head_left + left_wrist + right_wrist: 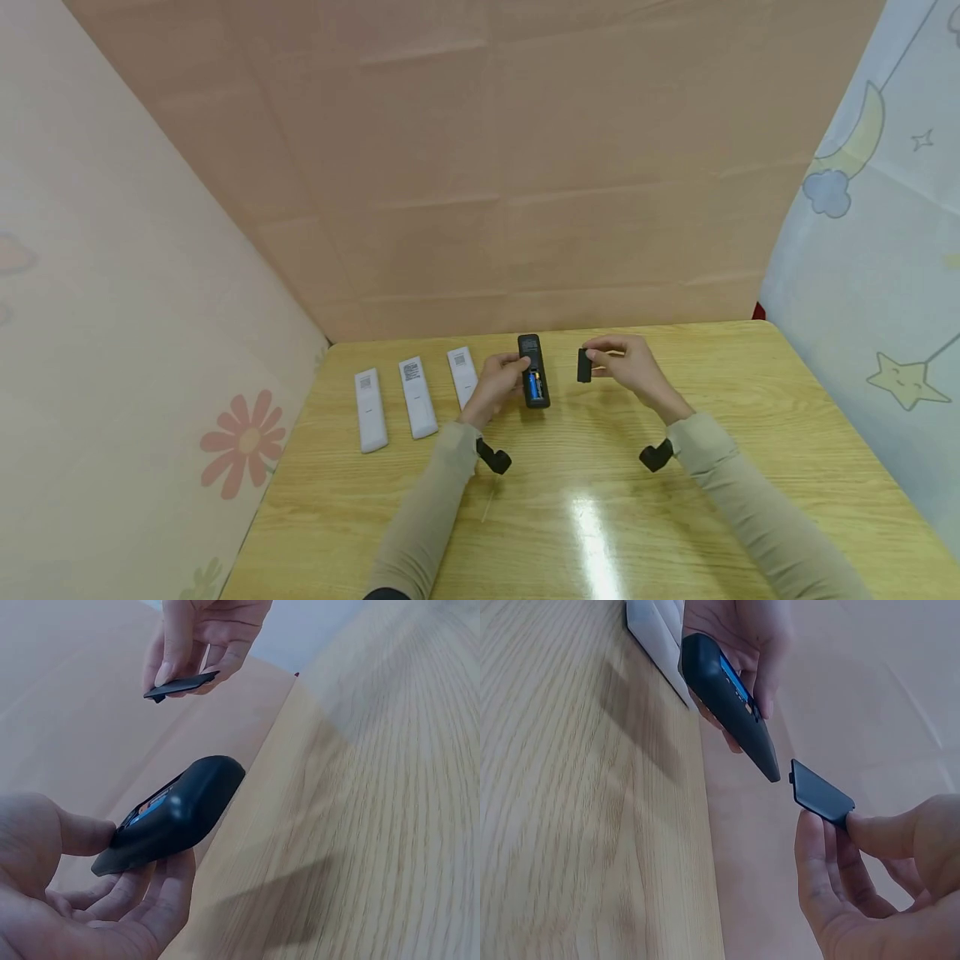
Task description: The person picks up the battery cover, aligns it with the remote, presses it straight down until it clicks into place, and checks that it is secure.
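A black remote control is held above the table by my left hand, thumb on its back and fingers beneath. Its battery compartment is uncovered, and batteries with blue wrapping lie inside. Off to the right, my right hand pinches the small black battery cover by its edge, between thumb and fingers. In the right wrist view, a tab shows on one edge of the cover. Cover and remote are apart, with a gap between them.
Three white remotes lie back side up on the wooden table: one at the far left, one beside it, and a third partly hidden behind my left hand. A beige cloth wall rises behind the table's back edge.
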Demonstrator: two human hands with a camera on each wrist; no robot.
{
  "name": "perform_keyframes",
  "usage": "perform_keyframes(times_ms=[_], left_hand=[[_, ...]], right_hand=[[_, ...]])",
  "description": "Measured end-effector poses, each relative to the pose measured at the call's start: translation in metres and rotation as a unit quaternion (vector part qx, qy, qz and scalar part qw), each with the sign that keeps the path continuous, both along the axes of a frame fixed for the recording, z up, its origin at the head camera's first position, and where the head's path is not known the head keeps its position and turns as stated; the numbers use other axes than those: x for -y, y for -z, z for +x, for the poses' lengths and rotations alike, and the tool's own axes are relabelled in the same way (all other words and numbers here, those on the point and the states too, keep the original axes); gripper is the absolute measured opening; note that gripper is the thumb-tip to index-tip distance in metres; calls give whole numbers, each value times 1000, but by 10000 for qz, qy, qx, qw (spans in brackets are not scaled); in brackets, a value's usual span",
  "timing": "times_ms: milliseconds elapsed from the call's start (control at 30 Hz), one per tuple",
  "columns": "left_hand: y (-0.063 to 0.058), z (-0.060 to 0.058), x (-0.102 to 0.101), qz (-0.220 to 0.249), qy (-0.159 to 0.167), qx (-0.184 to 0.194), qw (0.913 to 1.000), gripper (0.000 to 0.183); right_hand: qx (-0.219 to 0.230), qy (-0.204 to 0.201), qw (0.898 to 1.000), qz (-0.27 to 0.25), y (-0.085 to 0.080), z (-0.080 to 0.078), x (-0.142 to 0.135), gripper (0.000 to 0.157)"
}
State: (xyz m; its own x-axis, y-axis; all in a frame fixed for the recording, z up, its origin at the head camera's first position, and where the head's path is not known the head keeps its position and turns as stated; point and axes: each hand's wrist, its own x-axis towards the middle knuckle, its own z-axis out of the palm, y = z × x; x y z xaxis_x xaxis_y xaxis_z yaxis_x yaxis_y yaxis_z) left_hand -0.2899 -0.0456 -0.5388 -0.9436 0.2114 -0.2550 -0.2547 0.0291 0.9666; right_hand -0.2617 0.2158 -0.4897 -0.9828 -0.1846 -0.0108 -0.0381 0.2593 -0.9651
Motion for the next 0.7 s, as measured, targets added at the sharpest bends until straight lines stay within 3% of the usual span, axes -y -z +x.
perform_keyframes(times_ms=[700], left_hand=[[11,2,-10,-89,-37,-137,9999,53]], right_hand=[[-169,-116,9998,9,0,2,18,31]])
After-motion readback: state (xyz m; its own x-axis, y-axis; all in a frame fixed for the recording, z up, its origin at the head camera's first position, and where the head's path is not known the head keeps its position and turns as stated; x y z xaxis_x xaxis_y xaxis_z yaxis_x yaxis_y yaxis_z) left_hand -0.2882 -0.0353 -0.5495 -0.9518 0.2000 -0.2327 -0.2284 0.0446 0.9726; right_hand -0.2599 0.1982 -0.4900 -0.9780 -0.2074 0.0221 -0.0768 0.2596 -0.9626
